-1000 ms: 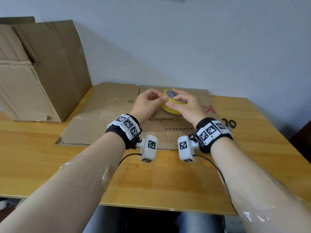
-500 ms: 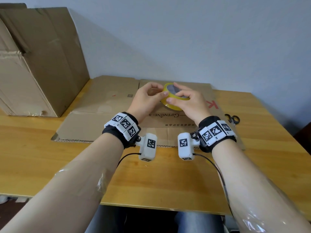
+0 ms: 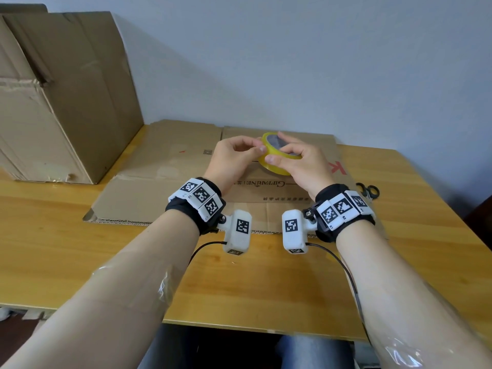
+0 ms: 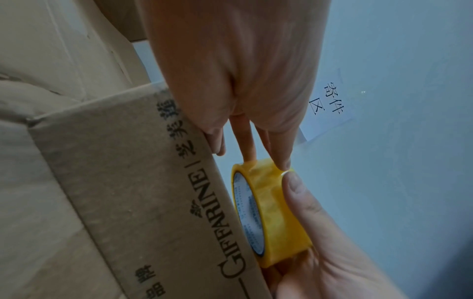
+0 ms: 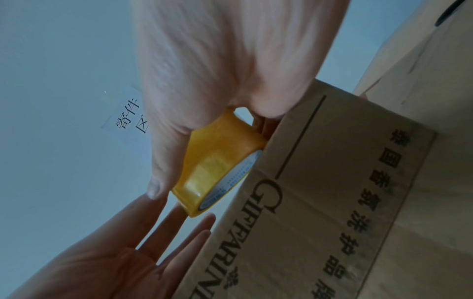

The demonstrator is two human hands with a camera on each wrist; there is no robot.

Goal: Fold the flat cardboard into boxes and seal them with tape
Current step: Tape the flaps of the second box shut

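A yellow tape roll [image 3: 275,167] is held just above the flat printed cardboard [image 3: 165,166] lying on the wooden table [image 3: 239,288]. My right hand [image 3: 282,153] grips the roll, thumb on its outer face and fingers over the far rim. My left hand [image 3: 257,150] pinches the roll's left rim with thumb and fingertips. In the left wrist view both thumbs meet on the tape roll [image 4: 276,212] beside the cardboard [image 4: 153,182]. In the right wrist view the tape roll [image 5: 217,161] hides my right fingers, and the cardboard [image 5: 332,202] lies beside it.
A large brown box [image 3: 53,102] stands at the table's back left against the wall. Black-handled scissors [image 3: 368,190] lie right of the cardboard. A paper sign [image 4: 330,105] hangs on the wall. The table's near edge is bare wood.
Both hands stay on the tape roll in nearly the same place over the cardboard. Only the fingers have shifted slightly on its rim, and the head view has moved a little.
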